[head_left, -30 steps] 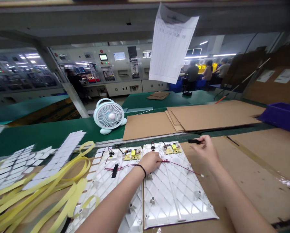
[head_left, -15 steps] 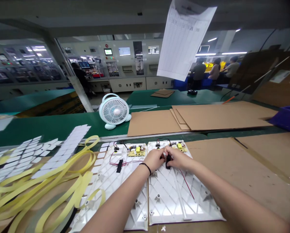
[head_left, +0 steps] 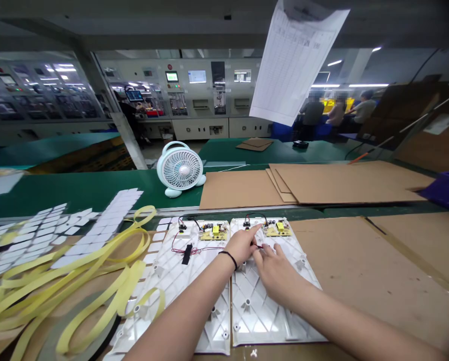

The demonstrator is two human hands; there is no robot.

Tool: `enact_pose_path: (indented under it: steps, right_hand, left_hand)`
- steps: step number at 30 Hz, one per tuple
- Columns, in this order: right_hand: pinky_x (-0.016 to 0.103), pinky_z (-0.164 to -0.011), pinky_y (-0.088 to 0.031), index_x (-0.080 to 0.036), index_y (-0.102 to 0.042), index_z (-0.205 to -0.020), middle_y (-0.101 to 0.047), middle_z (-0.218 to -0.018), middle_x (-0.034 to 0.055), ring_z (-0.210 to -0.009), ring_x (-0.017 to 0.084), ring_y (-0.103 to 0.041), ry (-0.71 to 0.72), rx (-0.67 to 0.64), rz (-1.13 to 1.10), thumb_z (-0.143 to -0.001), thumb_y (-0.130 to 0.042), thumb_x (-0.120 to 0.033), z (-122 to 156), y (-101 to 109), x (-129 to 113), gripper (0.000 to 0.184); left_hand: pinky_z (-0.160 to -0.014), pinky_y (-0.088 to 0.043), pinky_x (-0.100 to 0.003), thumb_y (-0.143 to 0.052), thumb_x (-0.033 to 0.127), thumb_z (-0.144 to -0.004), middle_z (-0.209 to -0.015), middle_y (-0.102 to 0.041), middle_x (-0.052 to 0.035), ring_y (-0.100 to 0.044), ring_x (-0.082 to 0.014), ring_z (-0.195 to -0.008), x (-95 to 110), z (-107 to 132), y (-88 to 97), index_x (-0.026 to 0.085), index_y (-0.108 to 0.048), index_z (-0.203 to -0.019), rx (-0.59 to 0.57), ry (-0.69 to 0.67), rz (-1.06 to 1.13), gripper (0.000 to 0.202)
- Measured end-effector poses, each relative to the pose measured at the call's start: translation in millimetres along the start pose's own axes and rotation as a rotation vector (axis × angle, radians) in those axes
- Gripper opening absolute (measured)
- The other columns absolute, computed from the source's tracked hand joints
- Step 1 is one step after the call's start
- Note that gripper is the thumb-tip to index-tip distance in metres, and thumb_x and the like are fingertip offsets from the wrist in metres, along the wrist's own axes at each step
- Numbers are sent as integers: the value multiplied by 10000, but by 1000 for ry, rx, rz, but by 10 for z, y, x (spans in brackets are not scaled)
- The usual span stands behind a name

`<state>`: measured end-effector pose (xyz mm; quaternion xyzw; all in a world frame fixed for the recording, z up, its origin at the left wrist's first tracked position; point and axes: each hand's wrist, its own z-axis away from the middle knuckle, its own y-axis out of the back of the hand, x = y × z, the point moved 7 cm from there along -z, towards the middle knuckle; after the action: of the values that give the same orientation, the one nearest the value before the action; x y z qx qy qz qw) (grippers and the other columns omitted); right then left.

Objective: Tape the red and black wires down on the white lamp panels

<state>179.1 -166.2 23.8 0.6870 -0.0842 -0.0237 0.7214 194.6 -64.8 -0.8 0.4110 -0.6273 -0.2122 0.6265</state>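
Two white ribbed plastic panels lie side by side on the cardboard-covered bench, the left panel (head_left: 167,286) and the right panel (head_left: 284,313). Each carries a small yellow circuit board at its far edge, one on the left (head_left: 213,232) and one on the right (head_left: 278,228), with thin red wires. A black tape strip (head_left: 187,253) sticks on the left panel over its wire. My left hand (head_left: 242,244), with a black band on its wrist, rests on the right panel with its index finger stretched toward the board. My right hand (head_left: 274,269) lies flat beside it, fingertips pressing the panel by the red wire.
A small white fan (head_left: 180,169) stands on the green belt (head_left: 77,193). Flat cardboard sheets (head_left: 322,183) lie behind the panels. Yellow backing strips (head_left: 77,273) and white pads (head_left: 39,235) cover the left. A printed sheet (head_left: 295,60) hangs overhead. A blue bin (head_left: 448,190) sits far right. People work at the back right.
My right hand carried a black strip from the right onto the right panel, met my left hand there, and now lies flat on the panel. The strip is no longer visible.
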Motion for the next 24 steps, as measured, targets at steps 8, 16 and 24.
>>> enact_pose_path:
  steps: [8,16,24]
  right_hand:
    - [690,-1046,-25,-89,-560,-1173,-420,-1388,243,-1379,405,-168,-135,25,51,-827,-429,-112,124,-287,-46,370]
    - [451,-934,-361,-132,-535,-1005,-509,-1268,196,-1178,334,-428,-106,187,-250,-710,-518,-48,-68,14,374,307]
    - [245,-615,-324,-211,-427,-965,-563,-814,6,-726,175,-523,-194,101,-618,-673,-564,-33,-385,-266,760,368]
  left_hand:
    - [-730,-494,-242,-526,106,-700,-813,-707,25,-646,-151,-778,15,0,3,263,-409,-1360,21,-9,-24,689]
    - [-744,-501,-276,-538,119,-698,-819,-713,14,-655,-187,-804,34,13,28,275,-360,-1383,15,13,-49,725]
    - [-724,-491,-281,-511,101,-698,-858,-710,1,-643,-196,-817,69,15,33,261,-279,-1420,-34,13,-121,774]
